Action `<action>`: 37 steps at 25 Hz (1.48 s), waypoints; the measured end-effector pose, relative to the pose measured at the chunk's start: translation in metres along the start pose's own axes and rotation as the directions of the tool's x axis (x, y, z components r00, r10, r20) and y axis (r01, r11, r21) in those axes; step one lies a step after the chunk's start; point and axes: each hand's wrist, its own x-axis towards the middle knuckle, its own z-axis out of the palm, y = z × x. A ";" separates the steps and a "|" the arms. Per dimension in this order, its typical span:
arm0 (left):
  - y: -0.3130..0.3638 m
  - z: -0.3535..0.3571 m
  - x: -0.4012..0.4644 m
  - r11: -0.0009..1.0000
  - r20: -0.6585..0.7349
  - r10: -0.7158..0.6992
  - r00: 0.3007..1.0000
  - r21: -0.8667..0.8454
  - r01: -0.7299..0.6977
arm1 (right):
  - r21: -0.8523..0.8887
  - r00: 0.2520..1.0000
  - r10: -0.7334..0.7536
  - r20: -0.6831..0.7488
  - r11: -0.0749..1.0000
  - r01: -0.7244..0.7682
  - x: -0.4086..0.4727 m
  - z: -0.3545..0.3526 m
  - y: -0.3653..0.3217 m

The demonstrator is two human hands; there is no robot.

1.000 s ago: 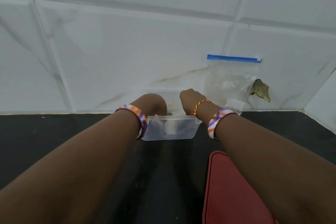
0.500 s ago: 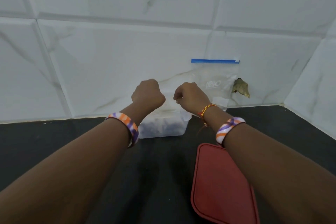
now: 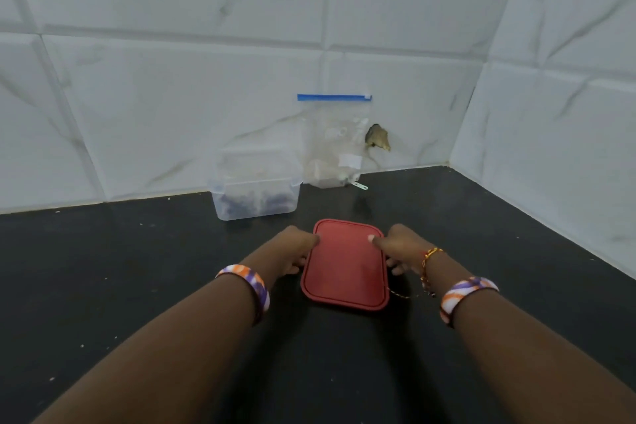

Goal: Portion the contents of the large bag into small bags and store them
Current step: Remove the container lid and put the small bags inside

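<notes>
Head view: red rounded-rectangle plastic lid [image 3: 345, 265] lies flat on the black glossy countertop [image 3: 103, 268], centre of frame, long axis running away from the camera toward the wall, raised rim around its edge. Left hand [image 3: 294, 253] grasps the lid's left edge, thumb on top near the far-left corner, fingers curled at the side. Right hand [image 3: 397, 248] grasps the right edge the same way, thumb on top near the far-right corner.

Above the lid, against the wall: clear rectangular plastic tub [image 3: 254, 191], open top, thin translucent walls. It holds small clear bags with dark contents at the bottom; what the contents are I cannot tell. Just right of the tub, clear zip bag with a blue seal strip [image 3: 332, 141] stands upright leaning on the white marble-pattern tiled wall [image 3: 172, 96], seal strip horizontal at the top, pale contents slumped at the bottom. Tub and zip bag are just beside each other; touching or not, cannot tell.

Each wrist carries an orange, purple and white striped bangle [image 3: 247, 286].
</notes>
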 end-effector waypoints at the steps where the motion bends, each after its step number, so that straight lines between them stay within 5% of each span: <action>1: 0.001 0.001 -0.004 0.998 0.008 -0.013 1.000 -0.060 0.014 | 0.163 0.999 0.036 0.001 0.986 -0.035 0.001 0.001 0.004; 5: 0.016 -0.012 -0.021 0.957 0.021 0.013 1.000 -0.289 -0.006 | 0.462 0.999 0.041 -0.030 0.887 -0.023 -0.008 -0.013 -0.008; 9: 0.058 -0.051 -0.051 0.853 -0.044 0.294 0.955 -0.438 -0.283 | 0.607 0.994 -0.104 -0.025 0.789 0.098 -0.017 -0.043 -0.057; 11: 0.081 -0.071 -0.072 0.818 -0.123 0.490 0.863 -0.277 -0.504 | 0.797 0.972 -0.235 0.025 0.592 0.122 -0.021 -0.063 -0.090; 14: 0.101 -0.098 -0.087 0.674 -0.214 0.739 0.639 0.219 -0.706 | 0.910 0.944 -0.329 0.015 0.395 0.124 -0.032 -0.088 -0.134; 16: 0.102 -0.113 -0.085 0.568 -0.166 0.813 0.559 0.441 -0.695 | 0.865 0.953 -0.303 -0.028 0.471 0.175 -0.030 -0.089 -0.160; 18: 0.096 -0.127 -0.078 0.549 -0.129 0.817 0.561 0.470 -0.691 | 0.803 0.967 -0.250 -0.047 0.566 0.186 -0.018 -0.080 -0.178; 20: 0.085 -0.140 -0.059 0.648 -0.236 0.741 0.628 0.496 -0.578 | 0.761 0.975 -0.213 -0.057 0.623 0.180 0.004 -0.065 -0.191; 22: 0.070 -0.155 -0.028 0.798 -0.404 0.529 0.747 0.535 -0.276 | 0.744 0.981 -0.181 -0.065 0.647 0.168 0.027 -0.044 -0.197; 26: 0.041 -0.163 0.028 0.938 -0.412 0.172 0.895 0.346 -0.021 | 0.675 0.992 -0.111 -0.058 0.728 0.121 0.076 0.006 -0.192; 30: 0.026 -0.158 0.060 0.961 -0.537 0.177 0.825 0.275 -0.027 | 0.222 0.929 -0.210 -0.304 0.933 0.284 0.111 0.036 -0.184; 33: 0.023 -0.155 0.067 0.970 -0.597 0.166 0.785 0.243 -0.020 | -0.179 0.849 -0.366 -0.381 0.930 0.320 0.119 0.040 -0.183; 37: 0.028 -0.152 0.066 0.953 -0.597 0.220 0.771 0.300 -0.040 | -0.213 0.865 -0.341 -0.368 0.937 0.278 0.139 0.040 -0.176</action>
